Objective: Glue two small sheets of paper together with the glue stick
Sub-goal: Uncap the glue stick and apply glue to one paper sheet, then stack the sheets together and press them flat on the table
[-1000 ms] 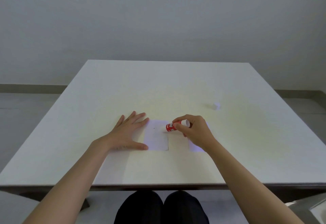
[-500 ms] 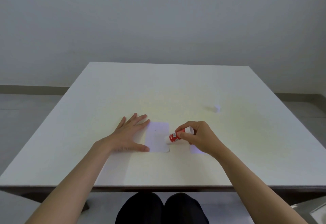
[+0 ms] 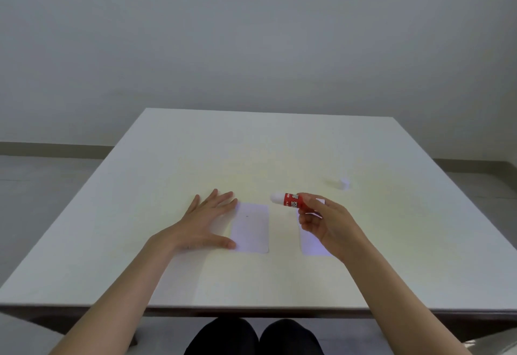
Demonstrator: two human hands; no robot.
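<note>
At frame centre, the flat-fingered left hand (image 3: 205,224) presses one sheet (image 3: 251,227); the right hand (image 3: 326,221) pinches the glue stick (image 3: 289,200), half hiding the second sheet (image 3: 312,247).

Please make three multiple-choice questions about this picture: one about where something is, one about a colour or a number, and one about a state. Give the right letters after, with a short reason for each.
1. Where is the small white cap?
A. On the table, far to the right of the sheets
B. On the left sheet
C. In the left hand

2. What colour is the label of the glue stick?
A. Blue
B. Red
C. Green

3. How is the left hand?
A. Curled round the glue stick
B. Lifted high off the table
C. Flat, fingers spread, at the left sheet's edge

Answers:
1. A: the cap stands alone on the table, beyond the right hand.
2. B: the glue stick has a red label with white letters.
3. C: the left hand lies open beside the left sheet; the right sheet is partly hidden.
</note>
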